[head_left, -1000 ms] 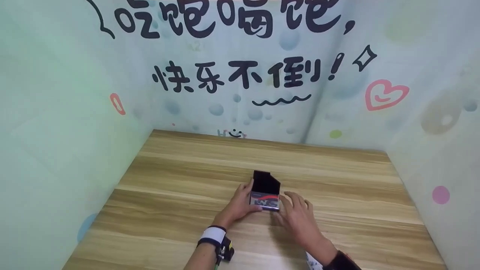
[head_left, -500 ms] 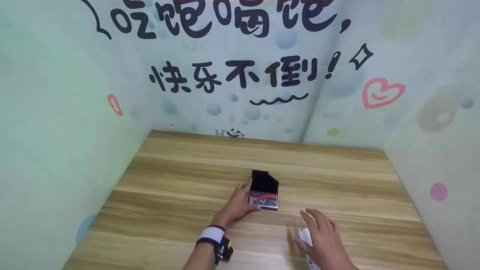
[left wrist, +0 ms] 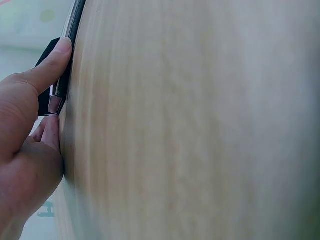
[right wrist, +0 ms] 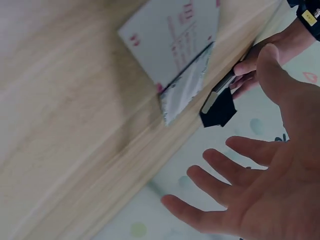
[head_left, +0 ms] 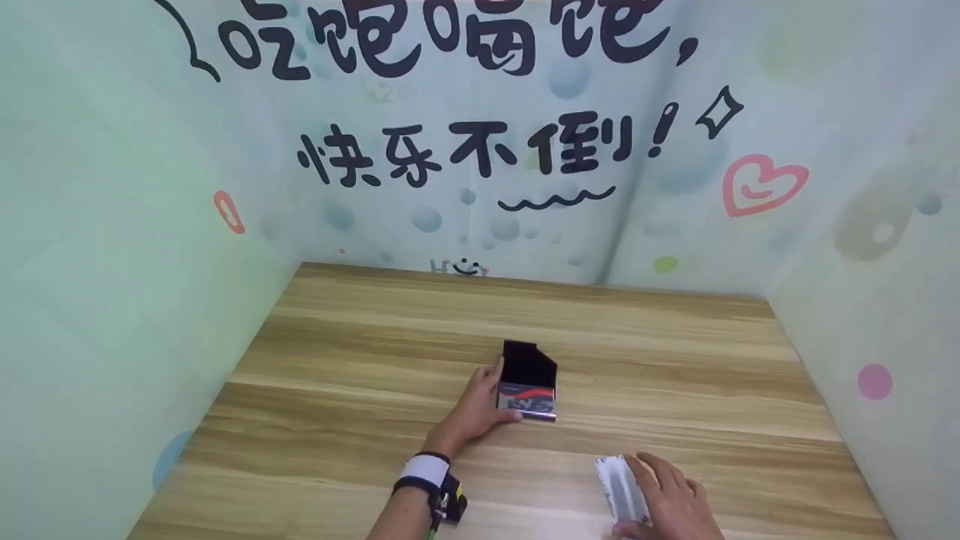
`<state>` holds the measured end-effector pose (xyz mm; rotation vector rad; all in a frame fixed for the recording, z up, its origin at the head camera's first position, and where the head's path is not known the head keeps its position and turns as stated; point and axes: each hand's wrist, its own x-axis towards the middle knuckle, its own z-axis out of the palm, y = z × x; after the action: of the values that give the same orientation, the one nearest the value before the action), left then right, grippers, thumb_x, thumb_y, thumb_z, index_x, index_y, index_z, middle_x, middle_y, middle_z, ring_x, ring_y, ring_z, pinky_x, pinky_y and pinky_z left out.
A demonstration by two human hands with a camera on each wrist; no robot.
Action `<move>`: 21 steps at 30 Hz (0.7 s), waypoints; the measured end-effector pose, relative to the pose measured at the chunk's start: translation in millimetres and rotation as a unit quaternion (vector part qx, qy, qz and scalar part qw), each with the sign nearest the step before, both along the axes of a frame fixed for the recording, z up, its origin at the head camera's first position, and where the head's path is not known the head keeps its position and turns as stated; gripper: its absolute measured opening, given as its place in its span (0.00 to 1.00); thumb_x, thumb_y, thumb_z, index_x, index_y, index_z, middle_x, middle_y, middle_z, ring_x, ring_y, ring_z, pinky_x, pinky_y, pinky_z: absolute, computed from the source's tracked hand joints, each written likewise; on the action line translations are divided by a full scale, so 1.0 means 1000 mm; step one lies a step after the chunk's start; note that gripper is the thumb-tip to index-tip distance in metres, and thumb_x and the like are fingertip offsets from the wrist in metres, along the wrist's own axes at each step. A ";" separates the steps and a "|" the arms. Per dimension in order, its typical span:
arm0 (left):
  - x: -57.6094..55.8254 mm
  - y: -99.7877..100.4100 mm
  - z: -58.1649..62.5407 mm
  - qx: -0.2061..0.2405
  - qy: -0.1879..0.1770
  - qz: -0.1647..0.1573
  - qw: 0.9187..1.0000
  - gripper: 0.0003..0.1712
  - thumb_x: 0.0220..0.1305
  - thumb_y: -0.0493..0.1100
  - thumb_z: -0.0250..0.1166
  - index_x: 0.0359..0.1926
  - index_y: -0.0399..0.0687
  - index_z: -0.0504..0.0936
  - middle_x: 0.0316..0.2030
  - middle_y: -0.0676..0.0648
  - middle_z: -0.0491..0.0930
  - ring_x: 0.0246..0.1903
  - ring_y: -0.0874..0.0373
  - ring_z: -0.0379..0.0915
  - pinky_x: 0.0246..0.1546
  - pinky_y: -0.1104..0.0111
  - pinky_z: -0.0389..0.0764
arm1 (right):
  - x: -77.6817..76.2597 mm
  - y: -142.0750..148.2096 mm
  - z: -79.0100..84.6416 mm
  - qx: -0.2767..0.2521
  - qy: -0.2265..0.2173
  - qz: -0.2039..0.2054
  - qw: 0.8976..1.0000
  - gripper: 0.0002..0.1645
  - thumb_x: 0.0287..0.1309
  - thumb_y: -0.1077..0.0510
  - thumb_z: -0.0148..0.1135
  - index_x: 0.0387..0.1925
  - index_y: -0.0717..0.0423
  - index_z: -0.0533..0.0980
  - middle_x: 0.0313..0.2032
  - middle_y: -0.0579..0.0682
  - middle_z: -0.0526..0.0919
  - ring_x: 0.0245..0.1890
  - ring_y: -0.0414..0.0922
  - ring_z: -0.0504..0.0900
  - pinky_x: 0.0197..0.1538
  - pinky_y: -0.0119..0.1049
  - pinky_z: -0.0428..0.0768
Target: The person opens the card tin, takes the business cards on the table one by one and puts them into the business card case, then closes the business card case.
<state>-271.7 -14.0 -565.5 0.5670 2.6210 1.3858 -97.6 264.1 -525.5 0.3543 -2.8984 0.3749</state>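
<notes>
My left hand (head_left: 474,401) holds a small flip-top card case (head_left: 527,402) at its left side, thumb along the front edge. The case's black lid (head_left: 529,363) stands raised, and a grey card with a red stripe shows inside. In the left wrist view, the left thumb (left wrist: 52,62) presses on the case's edge close over the table. At the lower right, my right hand (head_left: 670,495) is beside a white packet (head_left: 622,486), fingers spread along its right side. The right wrist view shows pink print on the packet (right wrist: 175,37) and the right hand (right wrist: 255,185) with nothing in its grasp.
The wood-grain table (head_left: 360,330) meets printed cloth walls (head_left: 420,240) at the back and on both sides. A camera on a strap (head_left: 450,501) sits on the left wrist, just above the tabletop.
My right hand has moved from the card case down and right to the white packet, which now shows more fully. The left hand stays on the case.
</notes>
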 end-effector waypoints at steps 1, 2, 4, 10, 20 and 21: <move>0.000 0.000 0.000 -0.003 -0.003 -0.001 1.000 0.60 0.44 0.50 0.72 0.71 0.42 0.45 0.62 0.34 0.56 0.62 0.43 0.56 0.66 0.55 0.57 | 0.001 0.002 -0.001 -0.002 -0.015 -0.005 1.000 0.57 0.24 0.31 0.71 0.57 0.57 0.68 0.53 0.56 0.72 0.52 0.55 0.72 0.42 0.57 0.71; 0.000 0.000 0.000 -0.004 -0.003 -0.002 1.000 0.60 0.44 0.50 0.72 0.71 0.42 0.45 0.62 0.34 0.56 0.62 0.43 0.56 0.66 0.54 0.57 | 0.003 0.003 -0.002 -0.003 -0.034 -0.013 0.999 0.59 0.24 0.28 0.68 0.58 0.57 0.67 0.53 0.57 0.72 0.51 0.55 0.72 0.42 0.57 0.71; 0.000 0.000 0.000 -0.001 -0.004 -0.002 1.000 0.60 0.44 0.50 0.72 0.71 0.42 0.45 0.62 0.34 0.56 0.62 0.44 0.56 0.66 0.55 0.57 | 0.005 0.005 -0.004 -0.005 -0.073 -0.033 0.997 0.61 0.25 0.24 0.65 0.59 0.58 0.66 0.53 0.57 0.72 0.51 0.55 0.73 0.41 0.58 0.71; 0.000 -0.001 0.001 0.011 0.000 0.001 1.000 0.59 0.44 0.49 0.73 0.71 0.42 0.46 0.61 0.34 0.57 0.62 0.43 0.56 0.66 0.54 0.58 | 0.007 0.001 -0.007 -0.008 -0.155 -0.099 0.983 0.65 0.28 0.19 0.58 0.60 0.61 0.64 0.51 0.59 0.72 0.50 0.56 0.73 0.40 0.59 0.71; 0.002 -0.001 0.001 -0.005 0.005 -0.002 1.000 0.59 0.45 0.50 0.72 0.71 0.42 0.46 0.61 0.34 0.58 0.61 0.43 0.57 0.66 0.54 0.57 | 0.004 -0.009 -0.009 0.012 -0.167 -0.151 0.974 0.50 0.40 0.35 0.65 0.58 0.64 0.65 0.46 0.60 0.74 0.46 0.56 0.74 0.42 0.61 0.70; 0.001 -0.001 0.002 -0.005 0.008 -0.001 1.000 0.59 0.45 0.51 0.72 0.71 0.42 0.46 0.60 0.34 0.58 0.61 0.43 0.58 0.66 0.54 0.58 | 0.004 -0.009 -0.009 0.009 -0.167 -0.155 0.974 0.48 0.41 0.38 0.66 0.58 0.64 0.65 0.46 0.60 0.74 0.46 0.56 0.74 0.42 0.61 0.70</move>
<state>-270.2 -14.6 -563.9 0.5827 2.6373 1.3714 -94.0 254.8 -534.6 -0.1805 -3.2125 0.3862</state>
